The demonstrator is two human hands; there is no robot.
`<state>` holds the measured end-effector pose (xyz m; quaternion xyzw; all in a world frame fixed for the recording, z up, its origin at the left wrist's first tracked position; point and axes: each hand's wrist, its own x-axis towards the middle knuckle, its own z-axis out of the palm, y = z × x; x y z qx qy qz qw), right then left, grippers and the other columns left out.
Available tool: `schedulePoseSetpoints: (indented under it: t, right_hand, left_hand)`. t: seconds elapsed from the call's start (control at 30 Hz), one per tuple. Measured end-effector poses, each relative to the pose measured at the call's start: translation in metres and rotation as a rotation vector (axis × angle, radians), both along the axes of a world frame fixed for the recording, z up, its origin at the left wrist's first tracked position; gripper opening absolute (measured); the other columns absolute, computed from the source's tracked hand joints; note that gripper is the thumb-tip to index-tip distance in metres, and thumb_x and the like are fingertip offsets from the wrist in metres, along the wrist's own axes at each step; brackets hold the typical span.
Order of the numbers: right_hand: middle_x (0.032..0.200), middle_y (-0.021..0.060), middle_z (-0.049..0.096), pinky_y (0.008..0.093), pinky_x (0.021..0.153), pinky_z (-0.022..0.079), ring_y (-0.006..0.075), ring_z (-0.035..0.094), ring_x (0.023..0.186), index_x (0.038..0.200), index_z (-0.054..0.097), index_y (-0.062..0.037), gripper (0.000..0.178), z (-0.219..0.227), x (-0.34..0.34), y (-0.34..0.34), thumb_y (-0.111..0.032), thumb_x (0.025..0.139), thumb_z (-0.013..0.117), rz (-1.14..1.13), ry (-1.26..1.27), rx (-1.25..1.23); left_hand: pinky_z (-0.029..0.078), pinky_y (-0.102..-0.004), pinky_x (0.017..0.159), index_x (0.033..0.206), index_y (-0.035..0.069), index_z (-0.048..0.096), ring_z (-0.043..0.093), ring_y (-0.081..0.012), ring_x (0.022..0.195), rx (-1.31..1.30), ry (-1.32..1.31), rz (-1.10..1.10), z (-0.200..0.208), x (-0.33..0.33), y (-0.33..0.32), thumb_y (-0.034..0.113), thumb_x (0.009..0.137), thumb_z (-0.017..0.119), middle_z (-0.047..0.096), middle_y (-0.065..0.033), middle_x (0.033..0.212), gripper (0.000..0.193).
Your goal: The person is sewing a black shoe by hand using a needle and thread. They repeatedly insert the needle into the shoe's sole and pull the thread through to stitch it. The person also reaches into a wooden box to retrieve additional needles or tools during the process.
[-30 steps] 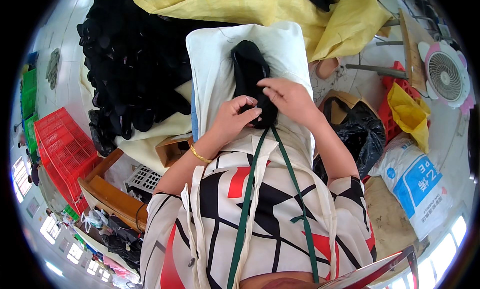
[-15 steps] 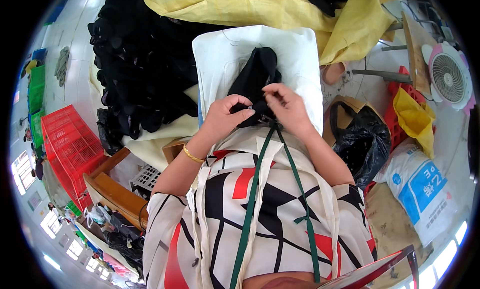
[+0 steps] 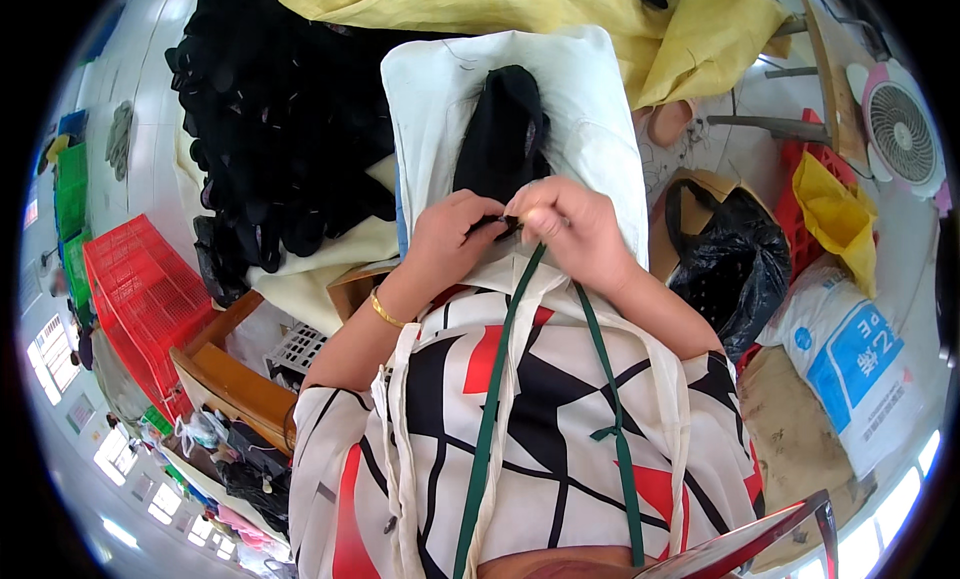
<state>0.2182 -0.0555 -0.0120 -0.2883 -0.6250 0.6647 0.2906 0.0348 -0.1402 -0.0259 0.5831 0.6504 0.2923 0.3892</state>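
Left grip pinches black item; right grip closed, contents unclear; heap left, bag right.

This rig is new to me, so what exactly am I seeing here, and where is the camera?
No machine here: these are a person's bare hands, filmed from above by a wide fisheye camera on their head, so straight edges bend near the rim. On a white padded surface lies a black fabric piece. The left hand seems to pinch its near end. The right hand meets it there, thumb and fingertips close together; anything between them is too small to make out. To the left is a black pile; beyond the pad, a yellow sheet.
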Motion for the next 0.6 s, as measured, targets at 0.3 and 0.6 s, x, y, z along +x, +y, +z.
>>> schedulePoseSetpoints:
  t: [0.3,0.6]
  right_hand:
    - [0.070,-0.0004,0.050,0.0223,0.056,0.041,0.0099,0.048,0.058,0.096,0.051,-0.0076,0.024,-0.022,0.042,0.002,-0.030,0.104,0.050,-0.038,0.131,-0.496]
    - [0.075,0.0019,0.060,0.0227,0.058,0.044,0.0092,0.056,0.066,0.107,0.061,-0.0057,0.012,-0.030,0.031,0.008,-0.014,0.101,0.056,-0.055,0.008,-0.475]
  left_hand:
    - [0.053,-0.0342,0.063,0.094,0.011,0.068,0.065,-0.0255,0.076,0.353,0.184,-0.084,-0.022,-0.003,-0.010,0.005,0.073,0.078,0.068,-0.0060,0.085,0.024]
    - [0.054,-0.0313,0.060,0.093,0.011,0.067,0.065,-0.0232,0.075,0.431,0.300,-0.076,-0.030,-0.003,-0.008,0.004,0.070,0.077,0.069,-0.0038,0.087,0.026]
